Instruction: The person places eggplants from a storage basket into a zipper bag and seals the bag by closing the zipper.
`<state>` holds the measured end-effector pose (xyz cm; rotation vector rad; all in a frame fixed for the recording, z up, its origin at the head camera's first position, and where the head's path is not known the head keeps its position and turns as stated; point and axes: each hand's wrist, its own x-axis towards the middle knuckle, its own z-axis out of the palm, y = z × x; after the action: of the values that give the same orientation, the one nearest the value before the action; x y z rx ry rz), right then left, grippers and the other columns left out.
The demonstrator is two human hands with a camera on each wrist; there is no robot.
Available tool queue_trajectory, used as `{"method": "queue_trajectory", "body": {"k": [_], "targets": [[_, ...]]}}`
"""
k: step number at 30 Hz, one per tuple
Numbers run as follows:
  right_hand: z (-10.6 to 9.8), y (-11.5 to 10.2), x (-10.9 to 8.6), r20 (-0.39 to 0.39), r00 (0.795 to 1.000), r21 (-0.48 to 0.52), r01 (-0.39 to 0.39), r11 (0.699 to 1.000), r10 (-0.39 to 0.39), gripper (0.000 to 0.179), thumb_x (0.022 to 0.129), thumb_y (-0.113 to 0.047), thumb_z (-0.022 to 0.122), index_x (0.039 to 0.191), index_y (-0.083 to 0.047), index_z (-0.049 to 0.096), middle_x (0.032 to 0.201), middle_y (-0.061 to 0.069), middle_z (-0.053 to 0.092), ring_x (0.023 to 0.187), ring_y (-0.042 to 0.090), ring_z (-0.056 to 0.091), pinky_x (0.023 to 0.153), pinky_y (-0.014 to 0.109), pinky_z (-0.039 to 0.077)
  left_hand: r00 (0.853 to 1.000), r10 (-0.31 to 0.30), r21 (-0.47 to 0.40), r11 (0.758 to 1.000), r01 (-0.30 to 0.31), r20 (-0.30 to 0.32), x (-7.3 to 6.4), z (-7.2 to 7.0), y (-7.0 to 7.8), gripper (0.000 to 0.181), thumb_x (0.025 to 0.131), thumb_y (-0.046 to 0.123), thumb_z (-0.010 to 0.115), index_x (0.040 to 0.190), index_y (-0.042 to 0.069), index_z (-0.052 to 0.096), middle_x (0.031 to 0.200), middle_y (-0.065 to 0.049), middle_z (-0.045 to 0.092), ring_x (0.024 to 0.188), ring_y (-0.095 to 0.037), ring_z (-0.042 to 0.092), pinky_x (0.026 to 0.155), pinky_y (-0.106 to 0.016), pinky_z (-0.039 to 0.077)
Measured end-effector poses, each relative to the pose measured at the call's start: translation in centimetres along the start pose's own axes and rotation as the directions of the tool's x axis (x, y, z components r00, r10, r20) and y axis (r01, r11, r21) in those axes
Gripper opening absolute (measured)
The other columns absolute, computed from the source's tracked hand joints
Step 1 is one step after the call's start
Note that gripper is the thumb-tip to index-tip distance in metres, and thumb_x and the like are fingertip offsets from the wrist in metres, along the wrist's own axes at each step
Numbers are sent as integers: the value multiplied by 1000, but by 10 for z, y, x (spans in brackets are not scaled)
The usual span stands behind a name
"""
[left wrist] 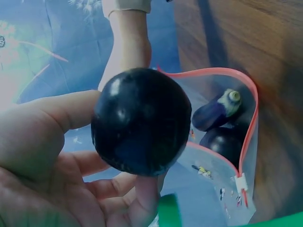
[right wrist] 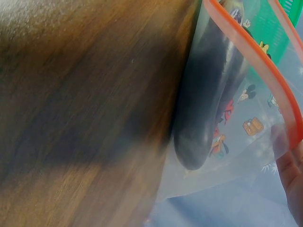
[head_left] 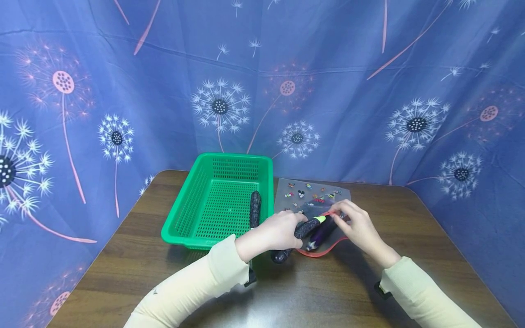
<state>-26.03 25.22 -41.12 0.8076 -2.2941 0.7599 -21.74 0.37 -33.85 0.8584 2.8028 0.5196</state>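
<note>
Dark eggplant (head_left: 307, 229) gripped in left hand (head_left: 283, 228), by open bag (head_left: 285, 192); right hand (head_left: 356, 224) pinches red rim (head_left: 319, 254). Looks halfway: two eggplants (left wrist: 209, 117) bagged, held one plus another (head_left: 255, 209) in green basket (head_left: 234, 156) left.

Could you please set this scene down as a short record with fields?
Left hand: grips a dark eggplant
Right hand: pinches the red zip edge of the clear printed bag
Bag mouth: open
Bag contents: at least two eggplants
Green basket: holds one long dark vegetable, partly hidden
Table: brown, wood-grained
Backdrop: blue, dandelion print
</note>
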Motion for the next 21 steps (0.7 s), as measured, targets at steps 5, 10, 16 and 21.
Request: {"method": "queue_trajectory", "body": {"k": [5,10,16,21], "targets": [[-1,-1,-1,17,1000,-4,-6,1000,6,23,78,1,72,91,-16,65,92,-6,62,77,4,57,63,13,47,1000,1,56,998,0,-26,1,6,4,55,75,27,73,128,18,57,111,-1,63,97,-16,59,69,-30,46],[-3,-2,0,32,999,1,-19,1000,19,22,79,-2,72,93,-18,65,94,-8,62,79,2,57,63,16,49,999,1,87,996,2,-36,2,13,8,56,75,30,75,127,19,57,105,-1,63,90,-14,58,66,-28,46],[-3,-3,0,27,1000,3,-10,1000,10,22,78,-3,74,92,-18,65,93,-10,62,79,1,57,62,16,49,1000,-15,105,994,17,-27,4,20,11,58,76,32,75,129,21,56,113,-1,63,98,-14,60,72,-29,49],[-2,-4,0,20,1000,-6,-6,1000,6,21,78,-4,75,91,-18,66,92,-11,62,78,0,57,63,12,48,1000,-4,112,994,7,-29,6,26,13,57,77,31,74,129,19,56,113,-2,63,101,-15,60,75,-30,50]]}}
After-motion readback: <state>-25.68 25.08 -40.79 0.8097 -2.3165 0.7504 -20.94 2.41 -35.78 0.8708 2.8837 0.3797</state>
